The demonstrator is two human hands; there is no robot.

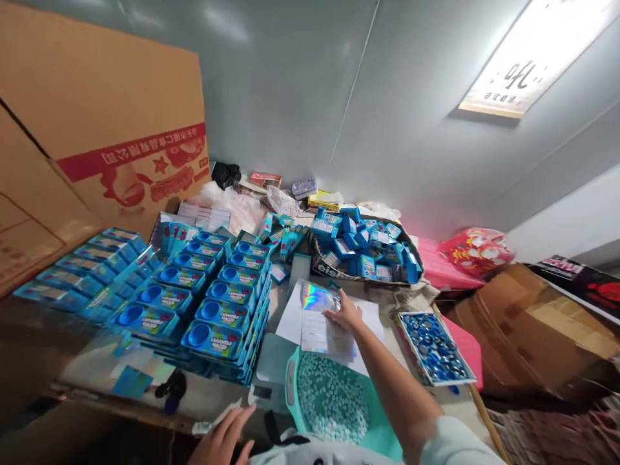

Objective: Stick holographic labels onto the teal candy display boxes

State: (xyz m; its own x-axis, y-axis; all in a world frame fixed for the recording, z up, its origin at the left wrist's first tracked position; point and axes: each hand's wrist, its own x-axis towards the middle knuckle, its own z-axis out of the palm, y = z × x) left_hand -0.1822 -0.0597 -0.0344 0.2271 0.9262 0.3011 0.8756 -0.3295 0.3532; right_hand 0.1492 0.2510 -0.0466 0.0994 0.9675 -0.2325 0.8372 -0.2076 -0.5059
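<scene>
My right hand (345,312) reaches over a shiny holographic sheet (317,329), touching its right side with thumb and forefinger apart. White paper (371,316) lies under that sheet, and its lower edge overhangs a turquoise basin (293,387) of small pale pieces. Near the table's front edge is my left hand (225,439), fingers spread and holding nothing. Stacked blue boxes (213,339) labelled "Caramelo Macizo", each with a round recess, stand to the left of the sheet. A grey device (264,381), perhaps a scale, is partly hidden beside the basin.
An open carton (320,265) of jumbled small blue boxes stands behind the sheet. To the right is a shallow tray (404,336) of shiny blue round pieces. A large cardboard box (121,90) rises at left. A dark object (172,391) lies near the front edge.
</scene>
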